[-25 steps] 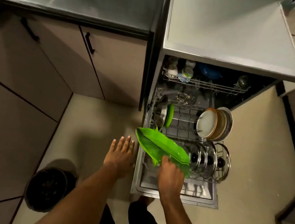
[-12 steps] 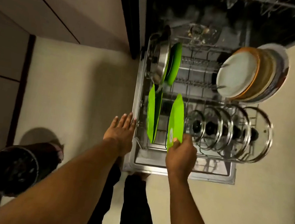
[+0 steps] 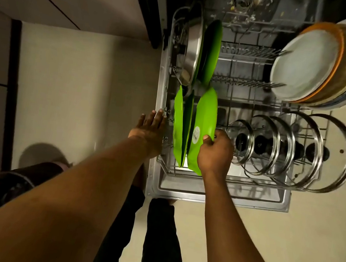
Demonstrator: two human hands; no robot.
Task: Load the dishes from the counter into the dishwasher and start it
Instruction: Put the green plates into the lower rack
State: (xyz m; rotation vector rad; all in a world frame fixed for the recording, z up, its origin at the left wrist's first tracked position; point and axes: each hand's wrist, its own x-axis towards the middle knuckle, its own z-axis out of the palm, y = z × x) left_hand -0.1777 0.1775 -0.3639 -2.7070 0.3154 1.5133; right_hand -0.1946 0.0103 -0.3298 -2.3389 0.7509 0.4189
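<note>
**Item: green plate, lower rack, front-left row**

- Location: we find the green plate (image 3: 206,113) standing on edge in the dishwasher's lower rack (image 3: 165,81), just beside a second green plate (image 3: 177,127) on its left, with the glass lids (image 3: 276,145) on its right.
- Right hand (image 3: 215,154): thumb and curled fingers pinch the plate's near rim.
- Left hand (image 3: 148,132): fingers straight and together at the rack's left rim. We cannot tell whether they touch it.
- Handling, in our judgement: thin moulded plastic, so light, stiff and unlikely to chip. The surface looks smooth and may slip if wet.
- Where to hold: we would grip the upper rim, as now, and steer the lower edge between the tines.
- Also racked: steel pan (image 3: 192,51), stacked plates (image 3: 305,65).
</note>
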